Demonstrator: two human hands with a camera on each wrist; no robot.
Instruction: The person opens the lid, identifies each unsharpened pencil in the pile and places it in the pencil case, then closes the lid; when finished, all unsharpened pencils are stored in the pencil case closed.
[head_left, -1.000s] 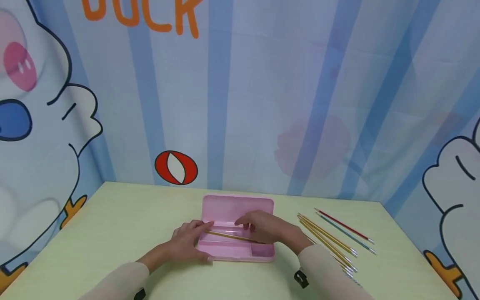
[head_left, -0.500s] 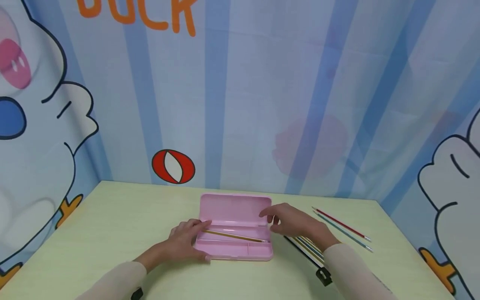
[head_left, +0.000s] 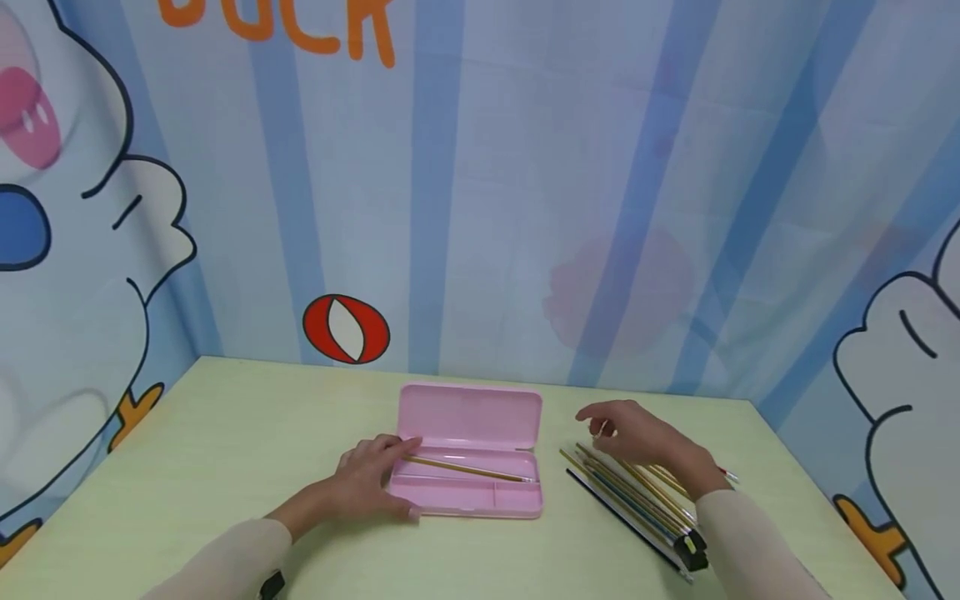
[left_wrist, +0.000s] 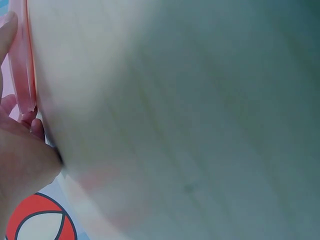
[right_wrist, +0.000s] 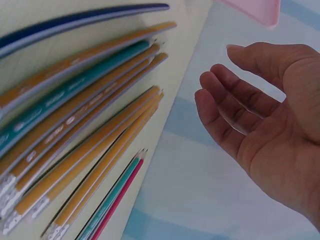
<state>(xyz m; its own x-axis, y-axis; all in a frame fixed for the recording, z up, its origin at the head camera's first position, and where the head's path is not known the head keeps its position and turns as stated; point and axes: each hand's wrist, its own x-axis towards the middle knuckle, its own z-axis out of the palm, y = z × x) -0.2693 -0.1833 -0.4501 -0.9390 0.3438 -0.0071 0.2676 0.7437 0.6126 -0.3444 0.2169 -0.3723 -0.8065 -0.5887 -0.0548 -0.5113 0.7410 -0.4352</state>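
An open pink pencil case (head_left: 467,418) lies on the table with its lid tipped back. One yellow pencil (head_left: 472,471) rests in its long compartment. My left hand (head_left: 367,479) holds the case's left end, thumb at the front side and fingers toward the hinge. In the left wrist view, the left hand (left_wrist: 22,155) reaches around the case's end (left_wrist: 22,65). My right hand (head_left: 637,433) hovers over the far ends of several pencils (head_left: 637,492) at the right. With loosely bent fingers and nothing in it, the right hand (right_wrist: 280,115) shows palm-on in the right wrist view.
Yellow, teal and dark blue pencils lie side by side, points toward the back. A teal pencil (right_wrist: 112,200) and a red pencil (right_wrist: 122,195) lie at the far side of the group. Behind the table (head_left: 300,417) hangs a striped blue cloth (head_left: 510,208) with cartoon prints.
My right hand has withdrawn from the case and moved right, over the loose pencils. The yellow pencil stays in the case. My left hand keeps its place on the case.
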